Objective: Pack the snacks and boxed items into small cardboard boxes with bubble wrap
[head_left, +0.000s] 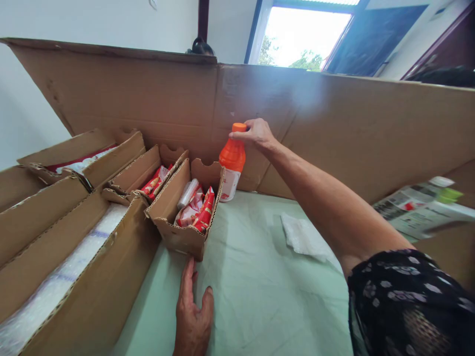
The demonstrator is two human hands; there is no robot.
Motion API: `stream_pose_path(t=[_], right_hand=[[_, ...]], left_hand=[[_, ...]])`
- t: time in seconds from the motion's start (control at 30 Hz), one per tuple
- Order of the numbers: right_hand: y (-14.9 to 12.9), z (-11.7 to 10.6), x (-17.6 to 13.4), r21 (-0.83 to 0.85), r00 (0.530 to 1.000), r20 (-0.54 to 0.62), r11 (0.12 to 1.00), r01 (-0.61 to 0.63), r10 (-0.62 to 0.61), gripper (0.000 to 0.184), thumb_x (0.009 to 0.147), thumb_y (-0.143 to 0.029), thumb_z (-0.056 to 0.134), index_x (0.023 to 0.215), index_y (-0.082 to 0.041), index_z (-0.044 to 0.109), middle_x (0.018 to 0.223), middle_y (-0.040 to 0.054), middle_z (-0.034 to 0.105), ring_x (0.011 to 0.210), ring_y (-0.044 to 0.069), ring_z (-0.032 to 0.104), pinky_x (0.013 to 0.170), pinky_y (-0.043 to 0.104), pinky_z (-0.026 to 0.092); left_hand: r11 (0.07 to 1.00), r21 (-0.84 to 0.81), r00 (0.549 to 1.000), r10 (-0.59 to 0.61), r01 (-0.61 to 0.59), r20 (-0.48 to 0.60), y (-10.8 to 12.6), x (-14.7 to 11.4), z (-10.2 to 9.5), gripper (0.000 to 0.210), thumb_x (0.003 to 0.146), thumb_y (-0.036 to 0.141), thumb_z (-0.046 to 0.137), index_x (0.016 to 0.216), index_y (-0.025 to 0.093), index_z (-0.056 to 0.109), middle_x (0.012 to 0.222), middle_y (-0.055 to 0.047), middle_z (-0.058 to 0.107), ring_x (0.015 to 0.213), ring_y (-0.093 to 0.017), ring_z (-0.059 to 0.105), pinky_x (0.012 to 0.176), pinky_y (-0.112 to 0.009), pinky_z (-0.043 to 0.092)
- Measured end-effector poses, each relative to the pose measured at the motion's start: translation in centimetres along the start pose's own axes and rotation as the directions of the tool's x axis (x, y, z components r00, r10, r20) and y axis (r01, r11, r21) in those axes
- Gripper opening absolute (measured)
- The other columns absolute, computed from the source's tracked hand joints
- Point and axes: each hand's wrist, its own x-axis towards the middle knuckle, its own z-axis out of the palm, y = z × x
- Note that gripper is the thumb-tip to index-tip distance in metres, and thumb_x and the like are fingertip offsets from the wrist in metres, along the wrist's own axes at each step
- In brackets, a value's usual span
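My right hand [258, 132] grips the neck of an orange bottle [232, 160] with an orange cap and a white label. The bottle leans slightly, close behind the right side of a small cardboard box [178, 240]. Inside that box lie red packets [204, 210] and a clear wrapped item [189, 193]. Just below the box's front edge is my left hand [195, 306], its thumb and fingers apart and nothing in it. Its fingertips reach the box's lower front; whether they press on it I cannot tell.
More cardboard boxes [111, 257] fill the left, one with bubble wrap [74, 272], another with red packets. A cardboard wall [148, 89] runs along the back of the green cloth [252, 277]. Folded white wrap [304, 235] lies on the cloth; a blurred carton [415, 207] is at right.
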Motion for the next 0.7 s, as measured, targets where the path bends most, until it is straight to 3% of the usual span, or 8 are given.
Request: stream_pose_path(t=[0.27,0.4,0.47,0.53,0.57,0.63,0.7], right_hand=[[2.4,-0.8,0.0,0.096,0.999,0.024,0.995,0.035,-0.037,0.036,0.069,-0.05,0.073,0.071,-0.016,0.06,0.064,-0.0021,0.046,0.066,0.014,0.041,0.069,0.033,0.042],[2.7,-2.1,-1.3,0.064,0.998,0.005,0.996,0.057,-0.057,0.041,0.068,-0.053,0.073,0.083,-0.015,0.064,0.074,0.0021,0.057,0.073,0.018,0.051,0.072,0.035,0.045],[2.5,-2.2,-4.4,0.044,0.993,-0.101,0.997,0.06,-0.055,0.042,0.072,-0.053,0.069,0.09,-0.015,0.066,0.084,0.0064,0.064,0.08,0.022,0.057,0.077,0.039,0.047],[2.2,-1.1,-9.6,0.111,0.983,-0.177,0.991,0.078,-0.057,0.039,0.079,-0.051,0.061,0.096,-0.016,0.067,0.093,0.0099,0.069,0.085,0.024,0.061,0.081,0.041,0.049],[2.1,0.1,-12.8,0.187,0.991,-0.115,0.978,0.095,-0.075,0.038,0.082,-0.049,0.058,0.097,-0.017,0.068,0.095,0.0106,0.07,0.085,0.025,0.064,0.081,0.041,0.051],[2.3,3.7,-19.5,0.337,0.974,0.161,0.936,0.098,-0.16,0.043,0.081,-0.052,0.061,0.106,-0.018,0.068,0.102,0.0122,0.072,0.087,0.026,0.068,0.08,0.041,0.055],[2.7,8.0,-25.0,0.419,0.931,0.31,0.907,0.048,-0.193,0.069,0.075,-0.056,0.068,0.132,-0.018,0.057,0.132,0.0191,0.063,0.102,0.03,0.069,0.086,0.045,0.056]], left_hand=[[1.0,0.009,1.0,0.018,-0.018,-0.012,0.1,0.1,0.1,0.063,0.088,0.027,0.053,0.149,0.025,0.038,0.15,-0.011,0.049,0.135,-0.027,0.05,0.113,-0.043,0.04],[1.0,-0.008,0.999,0.009,-0.009,0.033,0.6,0.2,-0.2,0.064,0.086,0.027,0.055,0.148,0.022,0.038,0.152,-0.014,0.046,0.138,-0.029,0.046,0.115,-0.046,0.037],[1.0,-0.014,0.999,0.015,-0.015,0.05,1.0,0.2,-0.4,0.065,0.085,0.026,0.055,0.147,0.021,0.039,0.154,-0.014,0.043,0.14,-0.029,0.044,0.115,-0.047,0.037],[0.999,-0.026,0.998,0.038,-0.037,0.052,1.5,0.2,-0.6,0.065,0.085,0.025,0.055,0.148,0.021,0.038,0.157,-0.014,0.039,0.142,-0.029,0.042,0.115,-0.046,0.037],[0.998,-0.036,0.998,0.048,-0.046,0.05,1.9,0.2,-0.7,0.066,0.084,0.024,0.055,0.148,0.021,0.038,0.158,-0.014,0.037,0.142,-0.028,0.041,0.115,-0.045,0.037],[0.997,-0.061,0.998,0.05,-0.047,0.045,2.9,0.3,-0.9,0.069,0.083,0.022,0.053,0.149,0.019,0.035,0.159,-0.014,0.036,0.144,-0.026,0.038,0.115,-0.042,0.037],[0.996,-0.082,0.998,0.026,-0.021,0.054,4.1,0.5,-1.0,0.073,0.081,0.019,0.052,0.151,0.017,0.032,0.16,-0.015,0.035,0.147,-0.025,0.034,0.115,-0.04,0.037]])
